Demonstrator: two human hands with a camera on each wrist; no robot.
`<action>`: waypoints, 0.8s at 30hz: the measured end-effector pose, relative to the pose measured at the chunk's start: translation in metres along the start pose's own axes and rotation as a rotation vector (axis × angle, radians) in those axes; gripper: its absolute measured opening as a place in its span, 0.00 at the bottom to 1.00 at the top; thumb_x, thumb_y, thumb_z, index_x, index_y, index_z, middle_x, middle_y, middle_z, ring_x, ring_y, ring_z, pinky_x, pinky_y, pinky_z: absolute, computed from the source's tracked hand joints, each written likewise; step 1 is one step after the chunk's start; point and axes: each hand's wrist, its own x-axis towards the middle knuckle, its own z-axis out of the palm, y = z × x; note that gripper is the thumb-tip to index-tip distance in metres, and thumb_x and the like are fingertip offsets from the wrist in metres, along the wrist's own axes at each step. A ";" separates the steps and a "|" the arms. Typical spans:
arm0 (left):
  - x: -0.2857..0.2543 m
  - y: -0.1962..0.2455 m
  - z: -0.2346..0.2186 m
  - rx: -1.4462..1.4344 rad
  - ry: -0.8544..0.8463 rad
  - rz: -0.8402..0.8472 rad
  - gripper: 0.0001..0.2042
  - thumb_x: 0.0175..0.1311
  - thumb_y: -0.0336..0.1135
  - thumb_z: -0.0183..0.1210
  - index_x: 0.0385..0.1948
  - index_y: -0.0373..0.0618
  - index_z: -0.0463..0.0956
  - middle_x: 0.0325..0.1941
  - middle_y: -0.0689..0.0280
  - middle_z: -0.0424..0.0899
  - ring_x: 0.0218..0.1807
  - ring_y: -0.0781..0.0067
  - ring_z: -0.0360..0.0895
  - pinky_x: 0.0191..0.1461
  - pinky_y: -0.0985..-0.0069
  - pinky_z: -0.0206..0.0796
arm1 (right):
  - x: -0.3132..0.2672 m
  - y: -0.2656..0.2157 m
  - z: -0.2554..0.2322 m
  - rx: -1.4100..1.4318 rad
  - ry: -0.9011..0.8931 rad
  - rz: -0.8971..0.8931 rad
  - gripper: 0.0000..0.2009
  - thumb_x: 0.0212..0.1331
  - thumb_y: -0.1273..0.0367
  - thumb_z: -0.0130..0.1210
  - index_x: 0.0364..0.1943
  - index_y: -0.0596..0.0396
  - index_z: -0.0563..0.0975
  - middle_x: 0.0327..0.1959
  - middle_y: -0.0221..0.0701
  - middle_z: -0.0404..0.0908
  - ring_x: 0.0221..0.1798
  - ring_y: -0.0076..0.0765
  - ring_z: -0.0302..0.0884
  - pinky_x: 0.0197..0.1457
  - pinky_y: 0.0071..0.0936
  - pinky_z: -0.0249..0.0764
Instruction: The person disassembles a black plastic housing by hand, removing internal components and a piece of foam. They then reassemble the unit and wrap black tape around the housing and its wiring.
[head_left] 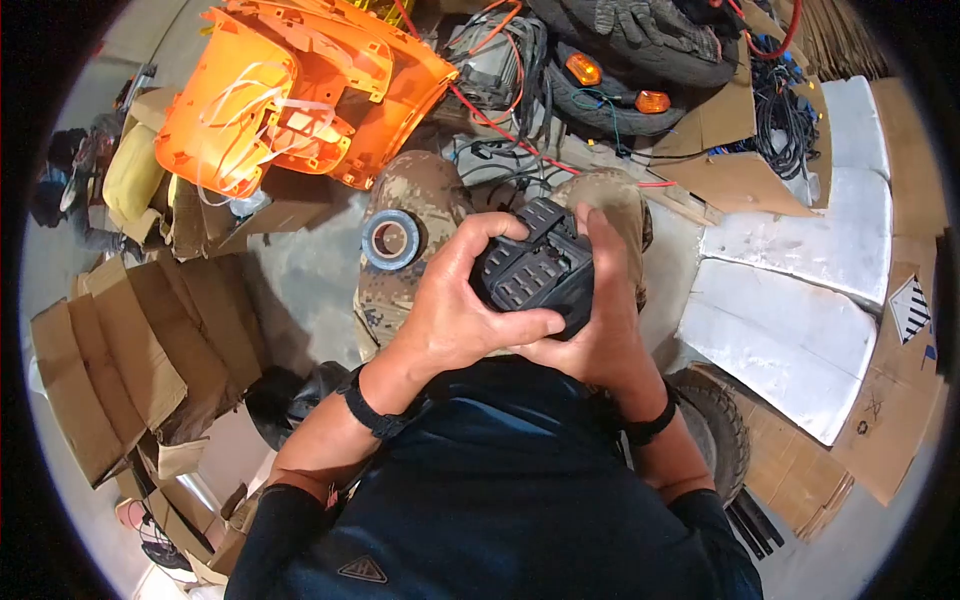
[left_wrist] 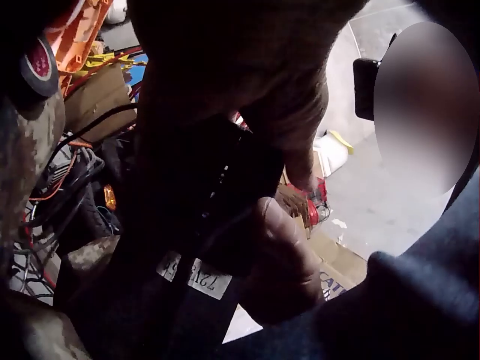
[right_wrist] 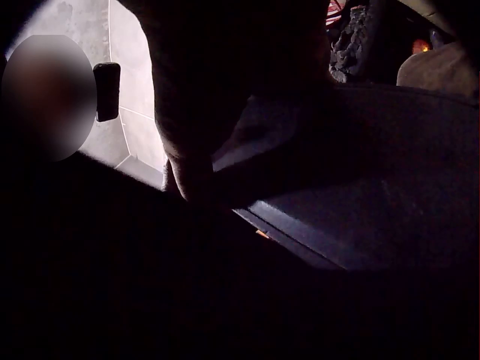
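A black plastic case (head_left: 530,280) with rows of slots is held over the lap between both hands. The left hand (head_left: 455,300) grips its left side, with the thumb along the near edge and fingers at the far edge. Around the right side wraps the right hand (head_left: 612,310), fingers pointing away. In the left wrist view the case shows a pale label (left_wrist: 210,279) reading "72V". The right wrist view is very dark, with the smooth dark side of the case (right_wrist: 375,195) filling much of it. A roll of tape (head_left: 371,248) rests on the left thigh.
Orange plastic panels (head_left: 240,110) lie at the far left, above cardboard. Ahead are cables, dark tires (head_left: 620,105) and orange indicator lamps. To the right stand a box of wiring (head_left: 700,160) and white foam-like slabs (head_left: 780,330). Folded cardboard (head_left: 150,340) leans at the left.
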 end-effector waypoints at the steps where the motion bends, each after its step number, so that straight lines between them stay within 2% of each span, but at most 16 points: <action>1: 0.000 0.001 0.001 -0.017 0.011 0.007 0.38 0.37 0.36 0.82 0.55 0.43 0.72 0.51 0.65 0.78 0.55 0.75 0.74 0.62 0.74 0.66 | 0.000 0.001 0.000 -0.002 0.000 -0.002 0.63 0.31 0.59 0.83 0.74 0.63 0.52 0.72 0.58 0.60 0.72 0.70 0.61 0.74 0.55 0.60; 4: -0.001 -0.002 0.002 0.009 0.032 0.038 0.38 0.37 0.36 0.82 0.55 0.43 0.72 0.51 0.65 0.78 0.55 0.75 0.74 0.62 0.74 0.66 | 0.001 0.001 0.000 -0.016 -0.002 -0.014 0.63 0.31 0.58 0.83 0.75 0.62 0.52 0.71 0.57 0.61 0.71 0.69 0.62 0.72 0.55 0.62; 5: 0.000 -0.008 0.005 0.016 0.085 0.114 0.34 0.37 0.36 0.81 0.52 0.44 0.73 0.46 0.61 0.81 0.49 0.68 0.80 0.55 0.70 0.72 | 0.002 0.001 0.001 -0.022 -0.002 -0.023 0.64 0.31 0.58 0.83 0.75 0.61 0.52 0.70 0.57 0.61 0.71 0.68 0.62 0.72 0.55 0.62; 11: -0.001 -0.010 0.003 0.014 0.094 0.108 0.34 0.37 0.37 0.81 0.50 0.44 0.74 0.46 0.59 0.81 0.48 0.63 0.81 0.54 0.68 0.72 | 0.005 -0.003 -0.001 -0.046 -0.049 -0.015 0.63 0.31 0.58 0.83 0.74 0.60 0.52 0.70 0.57 0.61 0.70 0.69 0.62 0.72 0.55 0.61; 17: -0.002 -0.011 0.001 0.047 0.084 0.174 0.33 0.36 0.38 0.81 0.49 0.43 0.75 0.46 0.58 0.80 0.48 0.58 0.80 0.55 0.66 0.72 | 0.005 -0.005 -0.003 -0.109 -0.078 -0.037 0.62 0.33 0.61 0.81 0.74 0.61 0.50 0.71 0.59 0.59 0.70 0.71 0.61 0.72 0.56 0.61; 20: -0.004 -0.008 -0.003 0.102 0.016 0.156 0.36 0.39 0.39 0.82 0.53 0.42 0.74 0.49 0.63 0.79 0.53 0.71 0.75 0.60 0.72 0.68 | 0.005 -0.007 -0.002 -0.118 -0.088 -0.042 0.63 0.33 0.63 0.81 0.75 0.61 0.48 0.70 0.59 0.58 0.70 0.72 0.60 0.72 0.57 0.62; 24: -0.005 -0.008 -0.003 0.119 0.022 0.176 0.36 0.40 0.39 0.82 0.53 0.43 0.73 0.49 0.62 0.79 0.52 0.71 0.76 0.59 0.71 0.68 | 0.006 -0.010 -0.002 -0.116 -0.095 -0.020 0.63 0.33 0.64 0.80 0.75 0.60 0.47 0.70 0.59 0.58 0.70 0.72 0.60 0.71 0.57 0.64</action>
